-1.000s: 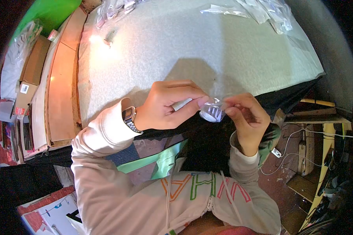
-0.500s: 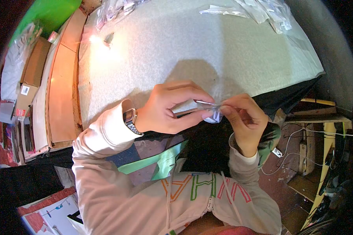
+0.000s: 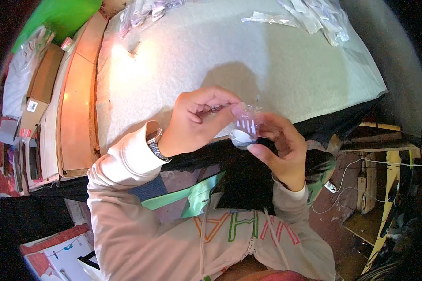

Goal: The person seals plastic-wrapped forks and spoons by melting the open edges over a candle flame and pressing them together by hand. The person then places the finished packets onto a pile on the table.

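White padded worktop (image 3: 248, 61), both hands at its near edge w/ a small clear packet.

Fingers first: left hand (image 3: 199, 119) pinches the top of the clear packet (image 3: 245, 130) btwn thumb & forefinger; right hand (image 3: 279, 145) cups it from below, fingers curled round it. Inside, prob. white plastic fork tines & a spoon bowl – view's too small to be sure. Wristwatch (image 3: 152, 140) on left wrist. More clear packets (image 3: 314, 16) lie at the far edge, well apart. To do it well: keep the pinch near the packet's edge, support underneath, don't crush contents.
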The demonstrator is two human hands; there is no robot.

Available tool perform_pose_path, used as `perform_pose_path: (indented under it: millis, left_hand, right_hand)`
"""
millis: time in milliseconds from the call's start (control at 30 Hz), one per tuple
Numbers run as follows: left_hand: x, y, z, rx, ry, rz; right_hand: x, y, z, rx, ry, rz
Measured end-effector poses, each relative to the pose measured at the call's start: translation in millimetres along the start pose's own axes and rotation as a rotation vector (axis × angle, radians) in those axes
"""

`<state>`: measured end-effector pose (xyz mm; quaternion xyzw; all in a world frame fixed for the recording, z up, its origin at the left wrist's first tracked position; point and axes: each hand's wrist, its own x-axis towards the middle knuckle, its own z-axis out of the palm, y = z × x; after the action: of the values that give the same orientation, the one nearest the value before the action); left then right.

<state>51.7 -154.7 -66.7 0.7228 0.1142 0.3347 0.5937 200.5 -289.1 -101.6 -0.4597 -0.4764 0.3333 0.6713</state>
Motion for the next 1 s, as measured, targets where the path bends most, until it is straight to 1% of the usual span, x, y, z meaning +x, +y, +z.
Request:
perform_pose_path:
  millis: [67,100,200,267,367,400,433,533,633,667,733,867,967,1000]
  left_hand:
    - [3,-2,-6,-0.076,0.001,-0.016]
    - [6,-3,-8,-0.129,0.004,-0.024]
    - [11,-4,-13,-0.279,0.011,-0.079]
    - [12,-1,-16,-0.363,0.005,-0.151]
    - [14,-4,-25,-0.472,-0.084,-0.146]
    - [15,-3,-26,-0.479,-0.071,-0.165]
    - [16,0,-26,-0.486,-0.060,-0.184]
    - [18,4,-25,-0.507,0.007,-0.224]
    - [21,0,-24,-0.477,0.094,-0.258]
    - [23,-1,-24,-0.459,0.123,-0.264]
    - [25,3,-26,-0.468,0.102,-0.282]
    - [32,19,-30,-0.498,0.099,-0.349]
    - [35,22,-43,-0.289,-0.048,-0.353]
    - [35,24,-46,-0.264,-0.025,-0.337]
  right_hand:
    - [-1,2,6,0.033,0.014,0.027]
    - [0,4,1,-0.066,-0.055,0.017]
    - [-1,4,-2,0.090,-0.139,0.131]
    - [-3,3,-2,0.082,-0.193,0.176]
    - [-7,1,3,0.074,-0.235,0.218]
    - [-7,1,6,0.072,-0.244,0.228]
    - [-9,4,7,0.008,-0.276,0.236]
    - [-15,8,7,0.039,-0.289,0.404]
    - [-19,9,10,0.061,-0.228,0.385]
    - [-20,11,8,0.012,-0.215,0.361]
    - [-21,14,3,-0.084,-0.188,0.313]
    - [-10,-9,-12,-0.271,-0.235,0.329]
    - [7,-32,-25,-0.371,-0.298,0.354]
    - [14,-36,-33,-0.406,-0.372,0.362]
